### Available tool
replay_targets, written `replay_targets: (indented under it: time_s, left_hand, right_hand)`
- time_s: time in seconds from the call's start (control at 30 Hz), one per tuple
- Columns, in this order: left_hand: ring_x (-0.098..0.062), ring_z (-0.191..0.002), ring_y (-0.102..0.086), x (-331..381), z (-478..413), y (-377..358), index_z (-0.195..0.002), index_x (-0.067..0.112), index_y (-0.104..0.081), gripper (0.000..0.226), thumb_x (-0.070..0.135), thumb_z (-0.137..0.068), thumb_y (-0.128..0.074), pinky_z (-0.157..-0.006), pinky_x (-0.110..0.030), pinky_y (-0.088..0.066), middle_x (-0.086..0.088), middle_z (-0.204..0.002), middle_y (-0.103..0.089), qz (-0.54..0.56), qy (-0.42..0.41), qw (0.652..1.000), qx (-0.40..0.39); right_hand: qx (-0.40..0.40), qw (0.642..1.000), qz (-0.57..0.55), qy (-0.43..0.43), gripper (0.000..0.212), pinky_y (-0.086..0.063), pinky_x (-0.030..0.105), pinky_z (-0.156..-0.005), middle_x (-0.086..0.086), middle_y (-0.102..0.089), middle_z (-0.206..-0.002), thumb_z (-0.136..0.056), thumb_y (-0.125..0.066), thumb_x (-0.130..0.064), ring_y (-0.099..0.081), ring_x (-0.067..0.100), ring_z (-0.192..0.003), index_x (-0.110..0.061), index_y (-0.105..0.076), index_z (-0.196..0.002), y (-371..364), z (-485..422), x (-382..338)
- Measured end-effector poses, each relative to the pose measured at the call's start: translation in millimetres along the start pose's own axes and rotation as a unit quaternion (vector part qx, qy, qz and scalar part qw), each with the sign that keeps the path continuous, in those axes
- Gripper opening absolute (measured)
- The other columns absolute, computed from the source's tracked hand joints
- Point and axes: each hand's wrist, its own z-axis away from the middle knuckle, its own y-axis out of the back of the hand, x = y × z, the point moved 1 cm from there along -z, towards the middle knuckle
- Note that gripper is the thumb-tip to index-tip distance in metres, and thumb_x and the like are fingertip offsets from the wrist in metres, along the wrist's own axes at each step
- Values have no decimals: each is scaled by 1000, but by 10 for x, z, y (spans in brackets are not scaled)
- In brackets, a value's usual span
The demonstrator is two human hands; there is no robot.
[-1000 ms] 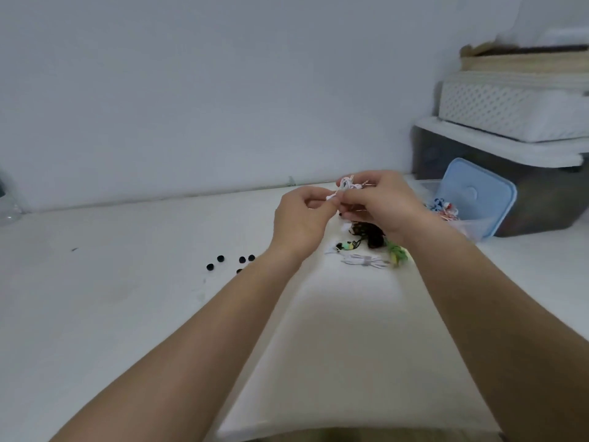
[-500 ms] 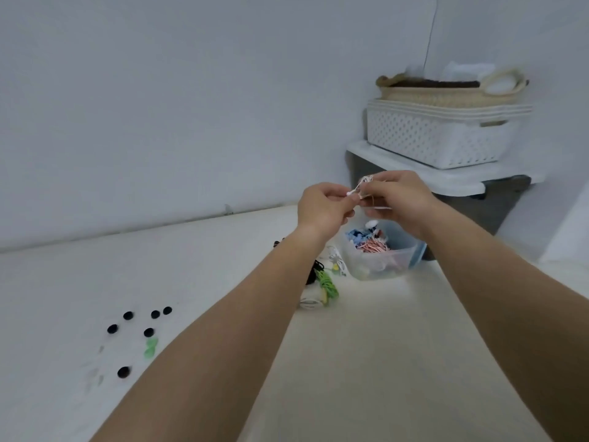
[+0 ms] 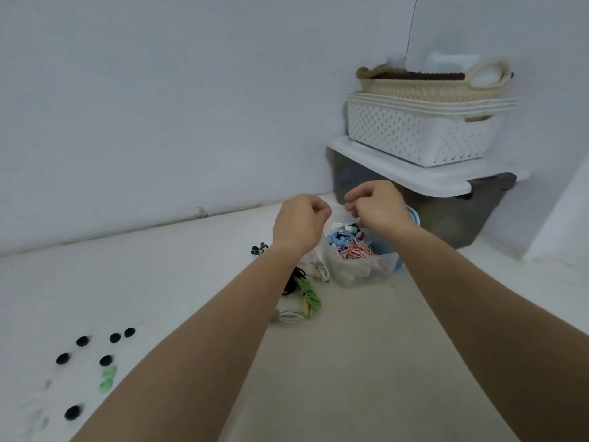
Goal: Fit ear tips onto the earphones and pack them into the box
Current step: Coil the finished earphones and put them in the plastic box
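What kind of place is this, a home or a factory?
Probably a home or small workroom corner, not a factory: household baskets stacked on a lidded storage bin against a plain wall, and a clear box of coiled earphones with loose black ear tips on a white table.

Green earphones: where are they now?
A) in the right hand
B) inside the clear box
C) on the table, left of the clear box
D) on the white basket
C: the green earphones lie coiled on the table, outside the clear box and to its left.
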Motion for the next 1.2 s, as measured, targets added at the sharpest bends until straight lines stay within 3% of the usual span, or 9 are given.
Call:
replay_targets:
  time_s: [0.1, 0.23, 0.33, 0.47, 0.57, 0.67, 0.93, 1.1, 1.2]
  left_hand:
    - [-10, -92, -65, -61, 112, 180, -92, 21, -75, 10, 25, -94, -66, -83, -25, -49, 7, -96, -74, 28, 4, 999, 21]
    - [-3, -82, -62, -207, 385, 397, -87, 24, -74, 11, 20, -92, -64, -73, -12, -45, 10, -88, -72, 17, 36, 999, -19]
    - [2, -75, -60, -332, 625, 451, -84, 28, -72, 20, 14, -91, -61, -61, -2, -38, 11, -85, -70, -11, 47, 998, -37]
    - [-8, -79, -62, -374, 857, 491, -84, 26, -73, 26, 7, -91, -56, -63, -5, -41, 7, -90, -74, -25, 33, 998, -38]
    - [-13, -84, -65, -382, 960, 511, -92, 22, -76, 31, 2, -90, -52, -76, -17, -49, 3, -95, -75, -19, 32, 998, -48]
    - [-15, -98, -67, -424, 1036, 545, -99, 23, -77, 35, 2, -89, -51, -90, -26, -52, 2, -107, -74, -8, 41, 998, -51]
    - [-16, -99, -65, -492, 1159, 725, -116, 19, -73, 34, 4, -93, -54, -98, -25, -48, 5, -121, -71, 21, 61, 997, -47]
    - [-9, -85, -61, -582, 1200, 809, -113, 20, -74, 32, 3, -94, -55, -77, -6, -44, 6, -114, -71, 65, 80, 994, -43]
    - [-9, -93, -63, -592, 1231, 838, -109, 20, -74, 37, -4, -92, -52, -86, -13, -47, 5, -111, -72, 100, 91, 989, -53]
  right_hand:
    - [5, 1000, -30, 6, 29, -58, 31, -68, 2, -74, -88, -89, -48, 0, -68, 16, -81, -15, -72, -94, 1, 150, -72]
    - [-73, 996, -35, 31, 24, -58, 36, -61, 7, -75, -82, -90, -51, 0, -68, 17, -63, -13, -71, -92, -59, 414, -216]
    - [-149, 983, 90, 64, 19, -57, 29, -58, 7, -76, -78, -87, -60, -2, -68, 12, -59, -17, -69, -94, -239, 567, -250]
    - [-94, 923, 351, 131, 23, -57, 39, -83, 8, -68, -107, -86, -61, -7, -66, 27, -92, -22, -66, -101, -430, 722, -319]
    - [-71, 862, 473, 167, 25, -50, 35, -73, 11, -64, -109, -88, -58, -5, -66, 32, -100, -16, -63, -110, -487, 963, -425]
    - [-89, 839, 518, 142, 30, -41, 34, -69, 11, -63, -115, -90, -51, 1, -66, 32, -107, -11, -61, -116, -564, 1156, -417]
    - [-32, 913, 394, 101, 25, -48, 35, -70, 11, -66, -106, -90, -53, -2, -64, 32, -97, -15, -63, -108, -629, 1186, -207]
    - [68, 984, 131, 98, 18, -58, 43, -82, 1, -73, -88, -90, -60, -8, -68, 21, -84, -19, -72, -96, -500, 1065, -261]
    - [64, 994, -12, 82, 14, -62, 42, -71, -2, -71, -74, -89, -64, -5, -72, 15, -71, -17, -71, -90, -420, 1045, -368]
